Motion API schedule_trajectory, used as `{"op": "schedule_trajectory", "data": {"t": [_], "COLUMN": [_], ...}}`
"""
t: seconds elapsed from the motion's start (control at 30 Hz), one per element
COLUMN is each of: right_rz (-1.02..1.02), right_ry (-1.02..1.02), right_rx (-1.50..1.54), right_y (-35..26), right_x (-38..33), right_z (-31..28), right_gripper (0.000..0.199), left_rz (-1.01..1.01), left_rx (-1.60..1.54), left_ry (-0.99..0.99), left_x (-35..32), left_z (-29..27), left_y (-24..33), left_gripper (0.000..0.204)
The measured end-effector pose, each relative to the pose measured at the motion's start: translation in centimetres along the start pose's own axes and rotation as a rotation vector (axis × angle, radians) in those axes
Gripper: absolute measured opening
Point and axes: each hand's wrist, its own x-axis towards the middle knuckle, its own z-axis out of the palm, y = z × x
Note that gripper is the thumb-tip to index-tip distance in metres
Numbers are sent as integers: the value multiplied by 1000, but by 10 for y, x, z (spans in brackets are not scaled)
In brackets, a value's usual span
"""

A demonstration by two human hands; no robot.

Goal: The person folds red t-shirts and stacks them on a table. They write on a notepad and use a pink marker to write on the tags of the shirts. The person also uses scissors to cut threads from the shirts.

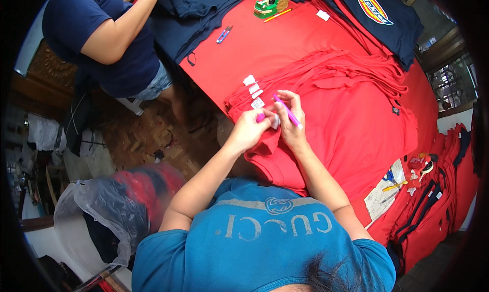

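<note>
My right hand [291,125] is closed round a pink pen [288,111], which slants across its fingers. Close beside it, my left hand [245,133] pinches a small pink piece [260,117] that looks like the pen's cap. A small white label [275,121] shows between the two hands, at the edge of the red garment under them; which fingers grip it I cannot tell. Both hands are over the left side of a stack of red garments [351,124]. Several white labels [255,91] stick out along the stack's left edge, just beyond my left hand.
Thread snips [224,34], a green tape dispenser [271,4] and a yellow pencil [277,15] lie on the red-covered table [214,73]. Another person [102,37] stands at the far left by dark garments [193,17]. A plastic bag [97,210] is at my left, more red garments [433,205] at my right.
</note>
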Motion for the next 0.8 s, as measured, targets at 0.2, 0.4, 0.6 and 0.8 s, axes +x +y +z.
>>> {"op": "schedule_trajectory", "data": {"t": [0.2,0.4,0.6,0.8], "right_rz": [92,115,40,99], "right_ry": [10,-21,-83,-90], "right_rx": [-116,-120,-46,-33], "right_y": [19,7,8,1], "right_x": [-1,0,2,2], "right_z": [-10,-12,-12,-7], "right_gripper": [23,19,19,17], "left_rz": [320,258,24,12], "left_rx": [776,1098,459,165], "left_ry": [259,281,267,150], "left_x": [17,34,29,23], "left_z": [-16,-19,-24,-18], "left_y": [-15,-31,-8,-5], "left_gripper": [23,24,15,18]}}
